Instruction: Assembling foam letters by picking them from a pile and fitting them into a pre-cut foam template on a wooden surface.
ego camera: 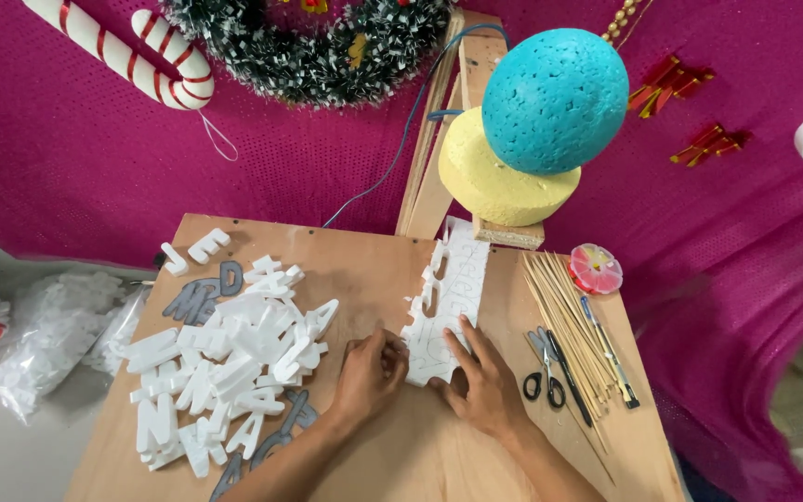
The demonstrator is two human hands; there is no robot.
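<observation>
A white foam strip [443,311] with letter outlines drawn on it and notched edges lies at the centre of the wooden worktop [364,265], running from the hands toward 12 o'clock. The left hand [369,372] rests curled at the strip's near left edge, its grip pressed together against the foam; whether it pinches a piece there cannot be told. The right hand [483,386] lies flat at the strip's near right corner, fingers spread, the forefinger stretched onto the foam. At 9 o'clock from the hands sits a heap of white foam letters [230,358], with a few grey letters [199,296] at its far edge and others at its near side. At 3 o'clock lie black-handled scissors [543,372], a bundle of thin wooden skewers [564,316] and a utility knife [611,353]; a small round pink-and-white case [595,268] sits just beyond them. Past the strip at 12 o'clock, a wooden stand [448,139] carries a yellow foam disc [490,186] with a turquoise foam ball [555,85] against it. Behind hangs magenta cloth [309,158] bearing a tinsel wreath [313,46] and a candy cane [132,51]. A clear bag of foam scraps [48,335] lies on the floor at far left.
</observation>
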